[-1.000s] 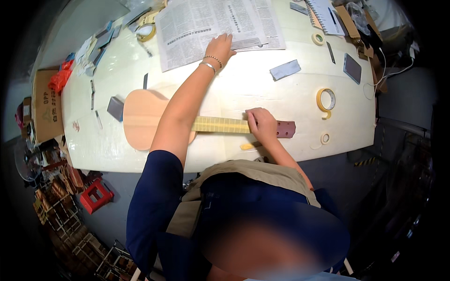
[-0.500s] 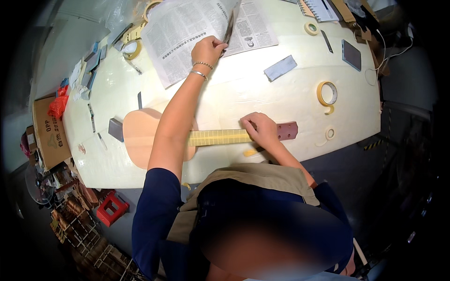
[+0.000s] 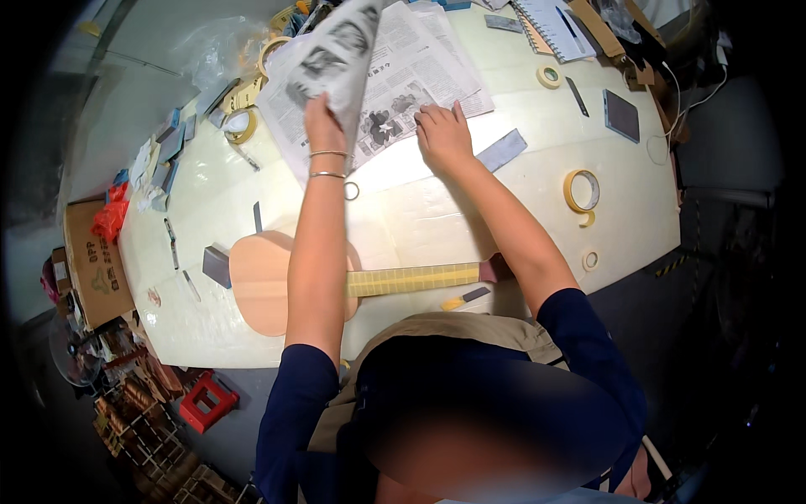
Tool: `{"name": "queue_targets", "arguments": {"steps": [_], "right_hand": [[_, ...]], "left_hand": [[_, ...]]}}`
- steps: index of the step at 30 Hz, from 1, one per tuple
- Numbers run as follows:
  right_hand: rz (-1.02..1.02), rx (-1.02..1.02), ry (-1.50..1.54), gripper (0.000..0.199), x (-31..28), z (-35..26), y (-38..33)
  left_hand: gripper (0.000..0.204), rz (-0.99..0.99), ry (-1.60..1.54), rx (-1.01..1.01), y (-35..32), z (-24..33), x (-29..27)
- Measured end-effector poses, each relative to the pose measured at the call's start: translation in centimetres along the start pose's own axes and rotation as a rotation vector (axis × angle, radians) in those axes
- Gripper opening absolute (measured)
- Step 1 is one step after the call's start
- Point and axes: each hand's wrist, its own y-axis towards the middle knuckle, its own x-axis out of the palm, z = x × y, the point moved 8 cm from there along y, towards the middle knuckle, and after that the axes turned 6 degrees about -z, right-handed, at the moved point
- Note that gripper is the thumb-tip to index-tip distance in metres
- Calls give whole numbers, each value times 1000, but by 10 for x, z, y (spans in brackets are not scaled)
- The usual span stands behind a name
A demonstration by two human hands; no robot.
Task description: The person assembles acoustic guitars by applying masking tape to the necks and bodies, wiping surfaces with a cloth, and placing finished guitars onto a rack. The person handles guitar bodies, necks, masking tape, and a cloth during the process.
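My left hand (image 3: 326,126) grips a raised newspaper sheet (image 3: 357,59), which slants upward and is blurred at its top. Under it lies more newspaper (image 3: 457,63), flat on the table. At that paper's lower right edge rests my right hand (image 3: 443,137), palm down with fingers apart, holding nothing. A pale wooden ukulele (image 3: 256,286) lies across the near side of the table, its fretboard covered in yellow tape. My left forearm hides part of its body, and my right forearm passes over the reddish headstock.
A grey-blue cloth-like strip (image 3: 504,151) lies beside my right hand. Rolls of tape (image 3: 581,191), a dark flat block (image 3: 621,116) and a spiral notebook (image 3: 558,29) are on the right. Sanding-type blocks (image 3: 217,266) and a cardboard box (image 3: 99,269) are on the left.
My right hand has left the ukulele neck and reached forward to the newspaper. My left hand has moved left, lifting the top sheet and showing printed pictures beneath.
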Motion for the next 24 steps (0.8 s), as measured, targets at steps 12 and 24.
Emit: {"name": "queue_targets", "arguments": {"steps": [12,24], "right_hand": [[607,-556,126,15,-161,-119,-107],[-1148,771,2575,30,-37,-193,-252]], "left_hand": [[44,-551,-338,-519,-318,61,8],[88,-529,686,522,-386,96,2]]}}
